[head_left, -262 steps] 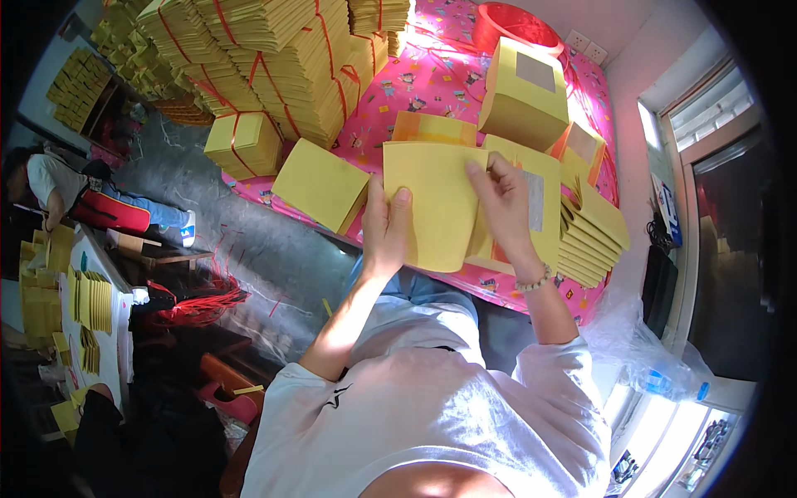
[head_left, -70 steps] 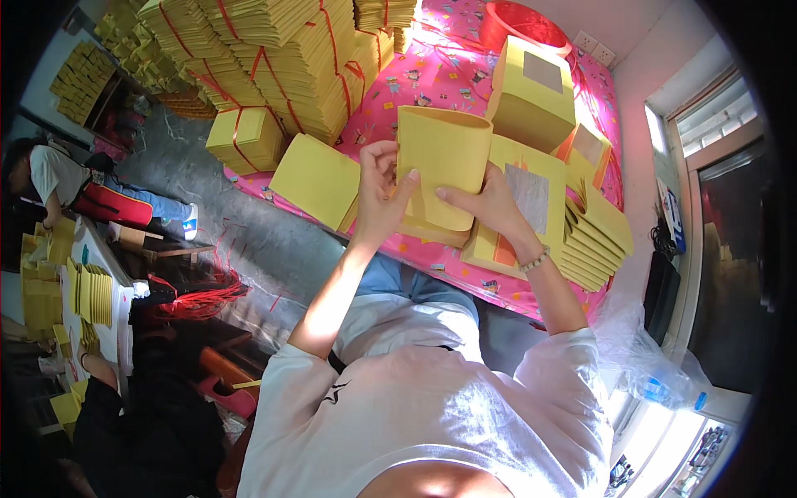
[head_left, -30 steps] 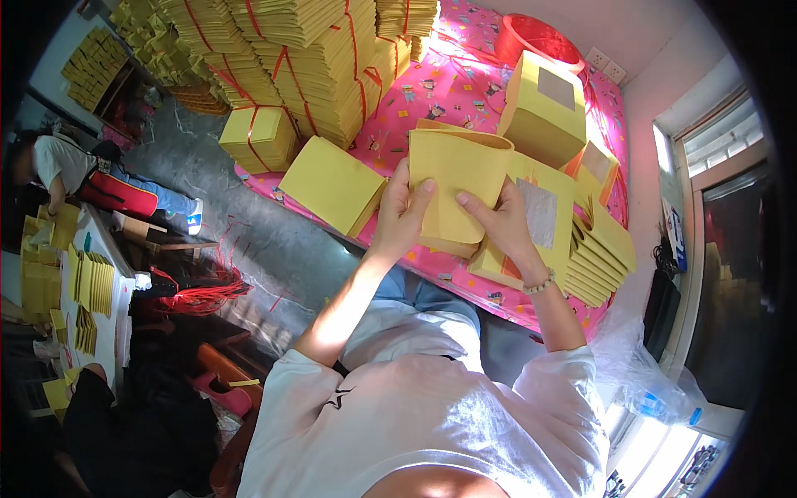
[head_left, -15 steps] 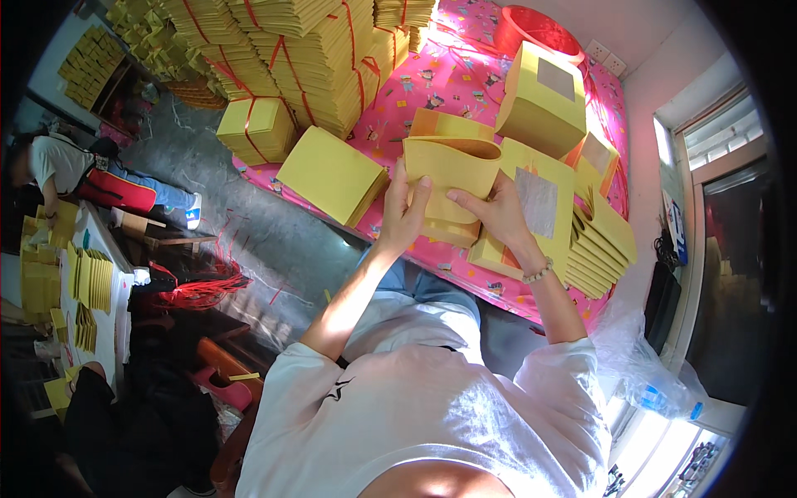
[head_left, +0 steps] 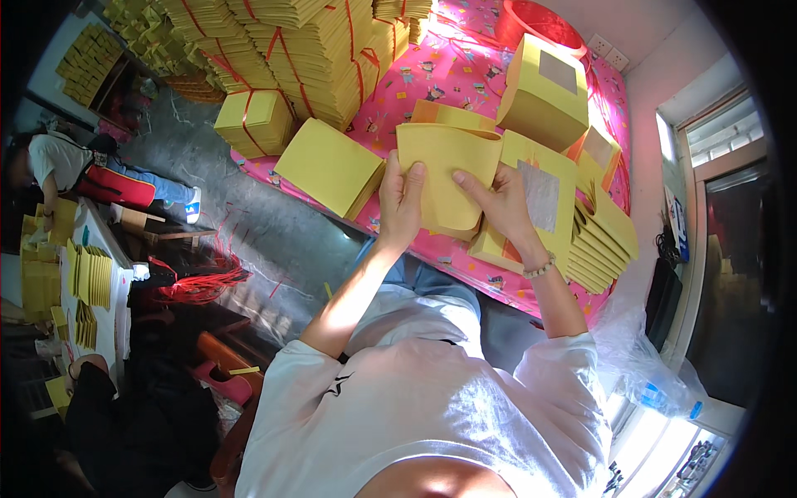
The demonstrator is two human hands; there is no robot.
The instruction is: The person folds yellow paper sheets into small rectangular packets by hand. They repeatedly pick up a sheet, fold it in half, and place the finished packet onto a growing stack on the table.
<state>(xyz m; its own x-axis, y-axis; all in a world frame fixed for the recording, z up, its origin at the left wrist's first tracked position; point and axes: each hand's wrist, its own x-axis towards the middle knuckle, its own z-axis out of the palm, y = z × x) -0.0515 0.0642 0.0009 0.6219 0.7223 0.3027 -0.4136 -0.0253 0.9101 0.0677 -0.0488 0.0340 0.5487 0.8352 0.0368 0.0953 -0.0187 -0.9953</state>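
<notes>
Both my hands hold a sheaf of yellow paper (head_left: 438, 187) in front of me, above the pink patterned cloth. My left hand (head_left: 402, 202) grips its left edge, thumb on the front face. On the opposite side, my right hand (head_left: 501, 201) pinches the right edge, its thumb also lying on the front. The paper bows slightly and its top edge is curved. Right behind it lies a yellow and orange pack (head_left: 457, 117), partly covered. A squared yellow paper stack (head_left: 330, 168) rests to the left. To the right is a yellow stack with a grey patch (head_left: 540, 195).
Tall yellow bundles tied with red strips (head_left: 311, 62) rise at the back left. A thick yellow block (head_left: 544, 95), fanned folded papers (head_left: 602, 241) and a red basin (head_left: 544, 29) share the cloth's right side. One person (head_left: 62, 162) works at a white table (head_left: 108, 307) far left.
The sheaf's top, which was curled over in a loop, now stands straighter and flatter. Its front face shows larger between my hands, which have shifted only slightly.
</notes>
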